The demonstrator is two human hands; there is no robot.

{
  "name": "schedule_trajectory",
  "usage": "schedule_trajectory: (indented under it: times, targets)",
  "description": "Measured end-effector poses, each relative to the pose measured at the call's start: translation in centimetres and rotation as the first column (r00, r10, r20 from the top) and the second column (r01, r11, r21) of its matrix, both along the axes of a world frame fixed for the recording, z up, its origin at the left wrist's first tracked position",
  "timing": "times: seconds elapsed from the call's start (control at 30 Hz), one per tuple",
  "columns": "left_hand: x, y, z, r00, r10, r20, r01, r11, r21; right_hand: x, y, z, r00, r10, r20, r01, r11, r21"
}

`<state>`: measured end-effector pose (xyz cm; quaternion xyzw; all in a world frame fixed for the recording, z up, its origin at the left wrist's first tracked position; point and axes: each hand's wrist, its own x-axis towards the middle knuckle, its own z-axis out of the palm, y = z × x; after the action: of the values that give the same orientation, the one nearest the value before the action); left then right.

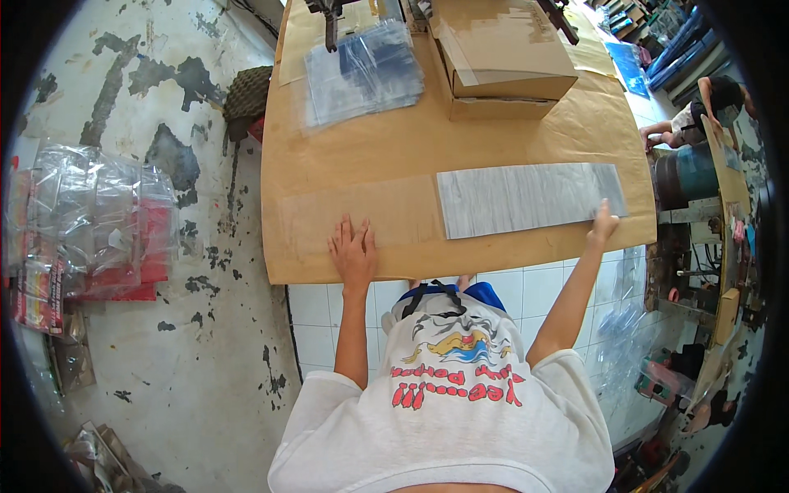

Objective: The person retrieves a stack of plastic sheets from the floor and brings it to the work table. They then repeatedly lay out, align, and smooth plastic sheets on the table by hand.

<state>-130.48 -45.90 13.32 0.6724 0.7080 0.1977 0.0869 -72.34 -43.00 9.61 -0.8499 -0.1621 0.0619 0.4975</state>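
Note:
A long grey wood-grain plank (526, 200) lies across the right half of the brown-covered table. At its right end my right hand (604, 223) grips the near corner, thumb on top and the other fingers mostly hidden. My left hand (353, 251) rests flat near the table's front edge, fingers spread and holding nothing. Under and beyond it stretches a faint clear plastic sleeve (370, 201), which reaches to the plank's left end; whether the plank's end sits inside it I cannot tell.
A stack of clear plastic bags (366, 74) lies at the table's far left, beside a cardboard box (501, 49). Plastic packaging (90, 222) hangs on the left wall. A person (719, 103) sits at the far right, near a dark green drum (689, 174).

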Motion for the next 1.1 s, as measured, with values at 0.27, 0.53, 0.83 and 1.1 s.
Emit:
schedule_trajectory:
  times: [0.27,0.53,0.83,1.1]
  targets:
    - [6.0,2.9,1.0,0.967,-0.187,0.172,0.189,0.982,0.008,-27.6,-2.6,3.3,0.61,0.76,0.224,-0.514,0.594,-0.618]
    - [9.9,4.5,-1.4,0.919,-0.375,0.122,0.37,0.927,0.064,-34.0,-2.4,6.5,0.48,0.872,0.098,-0.547,0.384,-0.744]
    - [9.3,3.6,-0.8,0.943,-0.33,-0.034,0.331,0.943,0.038,-25.2,-2.3,9.6,0.354,0.905,0.235,-0.746,0.425,-0.513]
    - [-5.1,4.6,-0.5,0.952,-0.227,-0.203,0.192,0.965,-0.181,-11.4,-2.3,34.9,0.938,0.038,0.344,-0.229,0.814,0.535]
